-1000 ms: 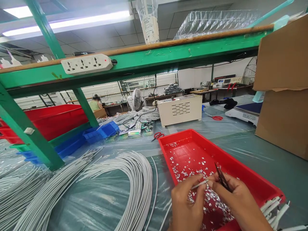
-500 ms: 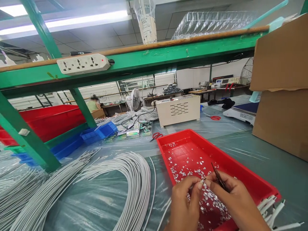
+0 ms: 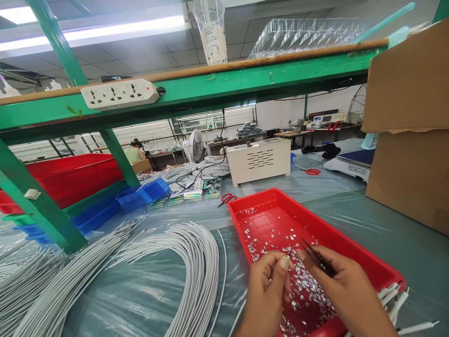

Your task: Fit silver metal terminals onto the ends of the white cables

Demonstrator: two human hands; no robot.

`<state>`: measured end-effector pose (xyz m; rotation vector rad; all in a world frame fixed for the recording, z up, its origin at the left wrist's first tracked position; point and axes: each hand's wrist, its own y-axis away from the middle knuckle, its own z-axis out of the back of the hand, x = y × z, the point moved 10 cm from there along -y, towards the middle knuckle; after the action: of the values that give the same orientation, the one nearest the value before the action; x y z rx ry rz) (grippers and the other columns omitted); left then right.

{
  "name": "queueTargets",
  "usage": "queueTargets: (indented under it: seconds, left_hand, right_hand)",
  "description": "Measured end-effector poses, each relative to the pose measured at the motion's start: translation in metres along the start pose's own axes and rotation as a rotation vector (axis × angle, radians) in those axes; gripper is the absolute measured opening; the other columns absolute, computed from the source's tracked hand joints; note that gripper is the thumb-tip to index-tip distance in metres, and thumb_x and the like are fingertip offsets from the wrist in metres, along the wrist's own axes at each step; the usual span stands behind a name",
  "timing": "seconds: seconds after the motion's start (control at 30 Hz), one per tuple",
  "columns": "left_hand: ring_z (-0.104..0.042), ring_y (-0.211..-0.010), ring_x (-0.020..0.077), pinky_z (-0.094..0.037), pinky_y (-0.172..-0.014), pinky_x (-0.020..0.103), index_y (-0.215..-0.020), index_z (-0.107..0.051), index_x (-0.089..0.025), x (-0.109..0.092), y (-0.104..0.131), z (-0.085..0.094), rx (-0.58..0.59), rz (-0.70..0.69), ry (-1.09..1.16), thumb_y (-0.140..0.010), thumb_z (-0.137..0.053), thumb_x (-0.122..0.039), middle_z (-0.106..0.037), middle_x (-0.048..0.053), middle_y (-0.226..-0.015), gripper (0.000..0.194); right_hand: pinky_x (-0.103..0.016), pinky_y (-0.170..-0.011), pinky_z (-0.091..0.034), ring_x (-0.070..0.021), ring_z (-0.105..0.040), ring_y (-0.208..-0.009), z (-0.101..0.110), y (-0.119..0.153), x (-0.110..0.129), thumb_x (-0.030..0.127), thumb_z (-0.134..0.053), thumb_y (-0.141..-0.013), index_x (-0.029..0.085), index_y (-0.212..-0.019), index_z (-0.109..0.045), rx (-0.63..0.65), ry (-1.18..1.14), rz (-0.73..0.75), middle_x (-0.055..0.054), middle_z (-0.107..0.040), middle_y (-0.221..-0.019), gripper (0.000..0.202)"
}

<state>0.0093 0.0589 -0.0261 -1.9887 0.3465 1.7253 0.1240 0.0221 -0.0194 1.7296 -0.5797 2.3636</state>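
"What are the hands on?"
"Left hand (image 3: 266, 286): thumb and forefinger pinch a pale cable end (image 3: 288, 257), mostly hidden, over the red tray's (image 3: 268, 216) left edge. Right hand (image 3: 339, 275) grips dark tweezers (image 3: 315, 255), nearer the right edge."
"And around them?"
"White tubes (image 3: 388, 296) at its near right corner, silver scraps (image 3: 304, 277) inside, red-handled scissors (image 3: 227, 199) by the far left corner."
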Motion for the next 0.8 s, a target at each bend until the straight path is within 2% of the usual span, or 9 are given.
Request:
queueTargets:
  seconds: [0.07, 0.17, 0.3, 0.37, 0.47, 0.63, 0.73, 0.8]
  left_hand:
    - [-0.03, -0.038, 0.0054, -0.027, -0.037, 0.016, -0.073, -0.054, -0.011, 0.002, 0.0, 0.0, 0.006, 0.023, 0.0, -0.082, -0.043, -0.037, -0.036, -0.007, -0.044, 0.03]
    - [-0.027, -0.038, 0.0054, -0.023, -0.036, 0.016, -0.072, -0.053, -0.012, 0.003, 0.0, 0.001, 0.005, 0.035, -0.006, -0.082, -0.043, -0.038, -0.033, -0.008, -0.044, 0.03]
    - [-0.024, -0.04, 0.0054, -0.018, -0.038, 0.018, -0.069, -0.052, -0.012, 0.003, 0.0, 0.001, -0.009, 0.013, -0.005, -0.081, -0.045, -0.037, -0.031, -0.008, -0.046, 0.029]
    - [-0.025, -0.04, 0.0055, -0.019, -0.039, 0.018, -0.071, -0.053, -0.012, 0.003, 0.001, 0.001, -0.008, 0.021, -0.025, -0.08, -0.047, -0.037, -0.032, -0.007, -0.047, 0.027]
    - [-0.031, -0.042, 0.0057, -0.023, -0.039, 0.017, -0.073, -0.053, -0.012, -0.004, 0.002, 0.0, -0.015, 0.036, -0.078, -0.08, -0.049, -0.034, -0.039, -0.006, -0.049, 0.023]
    - [-0.032, -0.036, 0.0032, -0.025, -0.035, 0.014, -0.075, -0.051, -0.014, -0.029, 0.011, -0.003, -0.06, 0.044, -0.056, -0.079, -0.05, -0.037, -0.044, -0.006, -0.049, 0.023]
    - [-0.037, -0.029, 0.0041, -0.03, -0.03, 0.015, -0.078, -0.051, -0.015, -0.011, 0.03, -0.025, 0.08, 0.126, 0.0, -0.077, -0.048, -0.045, -0.05, -0.003, -0.047, 0.03]
    - [-0.055, -0.041, 0.0117, -0.041, -0.037, 0.02, -0.084, -0.057, -0.014, 0.008, 0.046, -0.042, 0.176, 0.075, -0.146, -0.081, -0.041, -0.045, -0.062, 0.006, -0.057, 0.035]
  right_hand:
    - [-0.021, -0.056, -0.041, -0.0187, -0.055, -0.065, 0.008, 0.001, 0.001, 0.03, -0.058, -0.069, 0.016, -0.081, -0.062, -0.063, 0.065, 0.01, 0.003, -0.06, -0.064, 0.018]
    - [-0.022, -0.066, -0.044, -0.0212, -0.058, -0.077, 0.014, 0.002, 0.002, 0.029, -0.058, -0.069, 0.016, -0.088, -0.063, -0.124, 0.008, 0.011, 0.001, -0.064, -0.072, 0.023]
    - [-0.021, -0.068, -0.046, -0.0201, -0.06, -0.075, -0.004, 0.002, 0.008, 0.023, -0.063, -0.066, 0.019, -0.081, -0.068, 0.028, -0.163, 0.02, 0.001, -0.067, -0.071, 0.017]
    - [-0.019, -0.064, -0.046, -0.018, -0.06, -0.069, -0.004, 0.002, 0.01, 0.019, -0.067, -0.061, 0.02, -0.078, -0.069, 0.023, -0.219, 0.022, 0.003, -0.065, -0.064, 0.017]
    - [-0.016, -0.058, -0.045, -0.0152, -0.059, -0.063, 0.008, 0.001, 0.009, 0.019, -0.069, -0.059, 0.02, -0.072, -0.067, -0.093, -0.249, 0.031, 0.005, -0.061, -0.057, 0.014]
    - [-0.016, -0.06, -0.043, -0.0132, -0.055, -0.065, 0.042, 0.002, 0.008, 0.034, -0.064, -0.066, 0.02, -0.074, -0.064, -0.302, -0.258, 0.026, 0.003, -0.063, -0.067, 0.016]
    - [-0.017, -0.057, -0.043, -0.0134, -0.054, -0.064, 0.062, 0.006, 0.01, 0.036, -0.064, -0.066, 0.02, -0.072, -0.063, -0.412, -0.257, 0.003, 0.003, -0.063, -0.068, 0.017]
    - [-0.018, -0.054, -0.042, -0.0136, -0.054, -0.062, 0.072, 0.009, 0.012, 0.036, -0.064, -0.066, 0.02, -0.075, -0.063, -0.47, -0.267, -0.028, 0.002, -0.062, -0.07, 0.018]
